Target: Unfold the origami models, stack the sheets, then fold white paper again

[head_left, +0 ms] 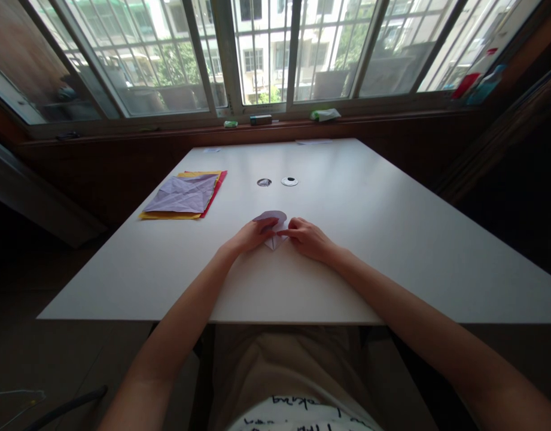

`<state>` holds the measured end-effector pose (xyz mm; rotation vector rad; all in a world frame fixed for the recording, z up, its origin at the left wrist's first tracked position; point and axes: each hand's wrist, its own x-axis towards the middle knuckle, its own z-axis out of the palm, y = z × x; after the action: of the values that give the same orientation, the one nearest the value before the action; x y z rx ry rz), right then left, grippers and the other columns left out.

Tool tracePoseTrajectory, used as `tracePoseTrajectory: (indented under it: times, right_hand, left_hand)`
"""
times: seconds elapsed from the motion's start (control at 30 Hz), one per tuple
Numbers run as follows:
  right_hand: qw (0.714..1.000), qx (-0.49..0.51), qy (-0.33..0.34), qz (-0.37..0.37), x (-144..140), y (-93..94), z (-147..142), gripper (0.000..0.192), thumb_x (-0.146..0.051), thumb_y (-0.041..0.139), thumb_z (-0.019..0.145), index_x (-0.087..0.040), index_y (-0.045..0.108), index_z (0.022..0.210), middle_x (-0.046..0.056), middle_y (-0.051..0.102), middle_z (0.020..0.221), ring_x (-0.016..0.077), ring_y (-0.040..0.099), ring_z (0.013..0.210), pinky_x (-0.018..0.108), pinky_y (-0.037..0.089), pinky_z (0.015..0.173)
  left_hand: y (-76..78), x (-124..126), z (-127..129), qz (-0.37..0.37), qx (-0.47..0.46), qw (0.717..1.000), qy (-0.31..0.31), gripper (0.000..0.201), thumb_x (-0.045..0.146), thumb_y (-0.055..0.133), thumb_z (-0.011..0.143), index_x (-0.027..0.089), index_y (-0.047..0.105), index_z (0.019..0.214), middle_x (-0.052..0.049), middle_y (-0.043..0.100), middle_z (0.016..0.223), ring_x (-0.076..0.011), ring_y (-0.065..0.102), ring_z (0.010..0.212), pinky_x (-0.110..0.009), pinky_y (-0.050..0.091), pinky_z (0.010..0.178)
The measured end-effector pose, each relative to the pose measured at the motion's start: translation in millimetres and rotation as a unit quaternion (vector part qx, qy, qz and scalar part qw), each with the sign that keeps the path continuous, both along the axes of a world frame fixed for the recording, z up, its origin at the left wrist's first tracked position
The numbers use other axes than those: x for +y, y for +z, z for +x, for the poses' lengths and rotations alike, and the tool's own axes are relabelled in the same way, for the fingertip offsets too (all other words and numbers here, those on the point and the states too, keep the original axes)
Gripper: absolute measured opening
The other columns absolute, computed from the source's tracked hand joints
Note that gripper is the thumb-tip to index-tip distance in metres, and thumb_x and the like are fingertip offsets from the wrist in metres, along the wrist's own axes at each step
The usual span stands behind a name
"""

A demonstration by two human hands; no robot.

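Both hands pinch a small folded lilac paper [274, 226] (partly creased) flat against the white table [369, 239]: left hand [252, 234] fingertips press its left edge, right hand [307, 237] its right. Coloured sheets [184, 196] lie well left.

A folded paper piece [272, 229] lies on the tabletop [392, 239], near the middle and toward the person's edge. The left hand [252, 234] rests on its left side, the right hand [307, 238] on its right. Behind it sit two round holes [276, 181] side by side. Far left and further back lies a stack of paper sheets [185, 196]. Behind the tabletop runs the windowsill [279, 124], with small items [261, 120] on it.
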<state>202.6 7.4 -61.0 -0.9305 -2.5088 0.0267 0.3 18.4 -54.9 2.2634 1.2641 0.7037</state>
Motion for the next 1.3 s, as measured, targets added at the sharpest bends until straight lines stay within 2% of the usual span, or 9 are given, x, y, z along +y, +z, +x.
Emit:
tracePoseTrajectory:
  times: [0.17, 0.3, 0.5, 0.63, 0.83, 1.3]
  right_hand:
    - [0.998, 0.024, 0.055, -0.022, -3, 2.5, -3, 0.040, -0.004, 0.045, 0.075, -0.027, 0.067, 0.100, 0.006, 0.058, 0.090, 0.0160, 0.052, 0.085, 0.028, 0.044, 0.075]
    - [0.996, 0.036, 0.078, -0.031, -6, 4.8, -4, 0.041, -0.001, 0.044, 0.072, -0.026, 0.069, 0.095, 0.005, 0.059, 0.091, 0.0153, 0.053, 0.085, 0.027, 0.044, 0.076]
    - [0.992, 0.053, 0.111, -0.042, -9, 8.0, -4, 0.045, 0.001, 0.043, 0.068, -0.025, 0.069, 0.092, 0.005, 0.060, 0.093, 0.0149, 0.054, 0.087, 0.026, 0.044, 0.076]
    - [0.992, 0.042, 0.114, -0.044, -11, 9.7, -5, 0.044, 0.002, 0.043, 0.067, -0.024, 0.070, 0.090, 0.005, 0.061, 0.090, 0.0155, 0.054, 0.085, 0.026, 0.044, 0.075]
    - [0.991, 0.034, 0.119, -0.046, -11, 10.6, -6, 0.042, 0.001, 0.044, 0.067, -0.024, 0.071, 0.087, 0.005, 0.060, 0.084, 0.0156, 0.053, 0.081, 0.026, 0.045, 0.073]
    - [0.986, 0.056, 0.139, -0.071, -12, 10.4, -6, 0.042, 0.002, 0.043, 0.065, -0.023, 0.071, 0.085, 0.004, 0.061, 0.086, 0.0149, 0.055, 0.081, 0.025, 0.044, 0.071]
  left_hand:
    - [-3.1, 2, -1, 0.017, 0.022, 1.000, 0.001, 0.038, 0.026, 0.051, 0.079, 0.023, 0.054, 0.117, -0.005, 0.058, 0.118, -0.0226, 0.054, 0.105, -0.034, 0.042, 0.091]
    - [-6.2, 4, -2, 0.022, 0.025, 0.999, 0.011, 0.040, 0.024, 0.051, 0.079, 0.024, 0.053, 0.118, -0.004, 0.058, 0.119, -0.0223, 0.054, 0.106, -0.034, 0.041, 0.092]
    - [-2.7, 1, -1, 0.018, 0.035, 0.999, 0.013, 0.041, 0.023, 0.052, 0.078, 0.023, 0.053, 0.119, -0.003, 0.057, 0.120, -0.0209, 0.055, 0.105, -0.031, 0.042, 0.092]
    - [0.9, -1, 0, 0.012, 0.038, 0.999, 0.009, 0.042, 0.023, 0.050, 0.078, 0.020, 0.052, 0.120, -0.005, 0.057, 0.121, -0.0215, 0.054, 0.107, -0.032, 0.041, 0.093]
    - [1.5, -1, 0, 0.010, 0.041, 0.999, 0.014, 0.041, 0.023, 0.051, 0.078, 0.023, 0.052, 0.119, -0.002, 0.056, 0.122, -0.0205, 0.053, 0.108, -0.033, 0.040, 0.095]
    - [0.5, 0, 0, 0.018, 0.034, 0.999, 0.006, 0.041, 0.023, 0.050, 0.078, 0.019, 0.053, 0.118, -0.005, 0.057, 0.121, -0.0213, 0.053, 0.109, -0.033, 0.041, 0.094]
